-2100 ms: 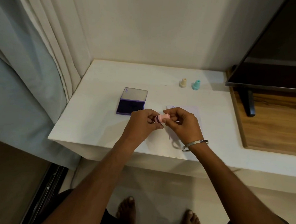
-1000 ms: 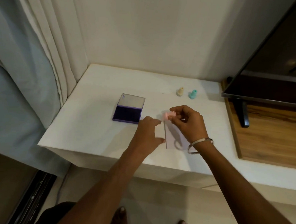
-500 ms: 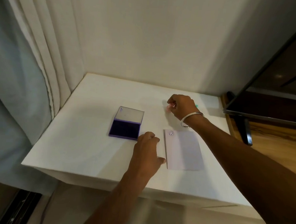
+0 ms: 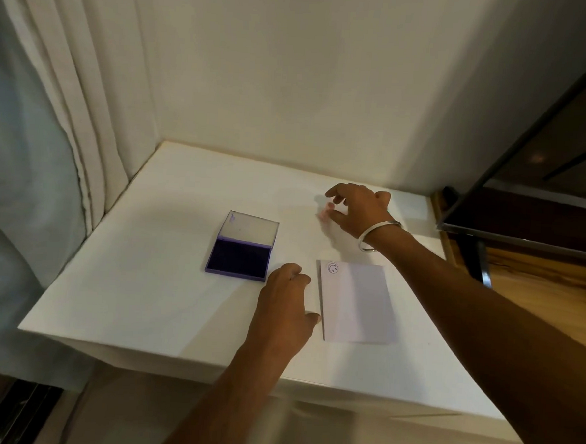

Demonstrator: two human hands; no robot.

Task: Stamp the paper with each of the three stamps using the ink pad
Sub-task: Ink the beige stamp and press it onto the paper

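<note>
A pale paper point(image 4: 358, 304) lies on the white table point(image 4: 144, 281), with one purple smiley print point(image 4: 332, 268) in its top left corner. To its left stands the open purple ink pad point(image 4: 240, 253). My left hand point(image 4: 285, 303) rests on the table beside the paper, fingers loosely curled, thumb tip at the paper's left edge. My right hand point(image 4: 357, 208) reaches to the back of the table with fingers spread. The pink stamp point(image 4: 323, 213), blurred, is just off its thumb tip. The other two stamps are hidden behind this hand.
A wall closes the back of the table and curtains point(image 4: 69, 105) hang at the left. A dark screen point(image 4: 544, 189) on a stand sits over a wooden surface point(image 4: 555, 282) to the right. The table's front edge is near me.
My right hand carried the pink stamp from the paper to the back of the table and spread its fingers there. My left hand let go of the stamp and settled beside the paper.
</note>
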